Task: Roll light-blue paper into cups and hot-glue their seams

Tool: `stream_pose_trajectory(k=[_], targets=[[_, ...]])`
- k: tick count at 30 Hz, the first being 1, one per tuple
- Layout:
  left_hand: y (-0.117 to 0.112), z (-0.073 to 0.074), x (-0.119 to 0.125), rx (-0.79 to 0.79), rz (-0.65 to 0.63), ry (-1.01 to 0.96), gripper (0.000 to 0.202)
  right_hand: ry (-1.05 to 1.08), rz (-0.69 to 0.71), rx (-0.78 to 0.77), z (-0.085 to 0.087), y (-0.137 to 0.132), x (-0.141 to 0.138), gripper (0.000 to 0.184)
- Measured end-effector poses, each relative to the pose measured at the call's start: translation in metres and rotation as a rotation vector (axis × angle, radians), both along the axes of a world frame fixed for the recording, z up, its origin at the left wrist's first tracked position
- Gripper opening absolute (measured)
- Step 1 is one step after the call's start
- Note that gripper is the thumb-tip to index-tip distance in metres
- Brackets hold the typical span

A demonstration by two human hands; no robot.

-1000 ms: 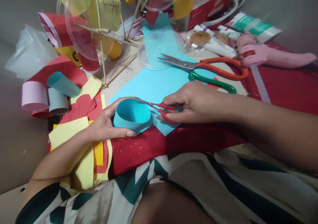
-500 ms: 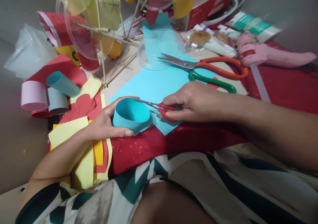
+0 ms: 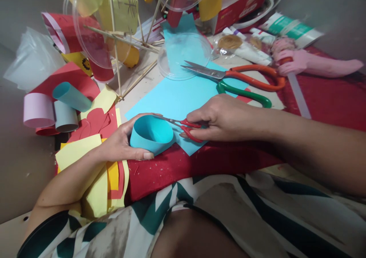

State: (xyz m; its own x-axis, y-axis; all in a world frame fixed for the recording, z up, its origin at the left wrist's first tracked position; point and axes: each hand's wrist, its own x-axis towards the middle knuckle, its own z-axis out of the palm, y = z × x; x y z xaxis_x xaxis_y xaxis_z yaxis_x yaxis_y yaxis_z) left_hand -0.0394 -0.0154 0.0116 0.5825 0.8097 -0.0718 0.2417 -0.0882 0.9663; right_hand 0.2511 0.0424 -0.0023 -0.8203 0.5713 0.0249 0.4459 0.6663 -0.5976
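My left hand is wrapped round a teal paper ring, thumb below and fingers over its far rim. My right hand grips small red-handled scissors, whose thin blades point left and meet the ring's upper right edge. Both rest over a light blue paper sheet lying on red paper.
Large orange-and-green scissors lie behind my right hand. A clear plastic lid, a stick-and-paper model, paper rolls, yellow and red scraps, a pink glue gun and tubes crowd the surface.
Almost nothing differs. The teal ring has tilted slightly in my left hand and the small scissors have shifted a touch to the left along its edge.
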Motion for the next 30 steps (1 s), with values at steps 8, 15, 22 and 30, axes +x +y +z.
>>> stream_pose_trajectory(k=[8, 15, 22, 30], targets=[[0.001, 0.000, -0.001, -0.004, -0.033, 0.025, 0.089, -0.030, -0.004, 0.003, 0.000, 0.000, 0.000, 0.037], [0.001, -0.004, -0.002, -0.053, -0.068, 0.007, 0.087, -0.031, 0.013, 0.004, 0.001, -0.001, -0.002, 0.039], [0.001, -0.003, -0.002, -0.062, -0.067, 0.002, 0.088, -0.045, 0.015, -0.017, 0.002, -0.001, -0.002, 0.037], [0.003, -0.001, 0.001, -0.138, -0.151, -0.038, 0.084, -0.074, 0.034, -0.068, 0.010, -0.003, -0.002, 0.036]])
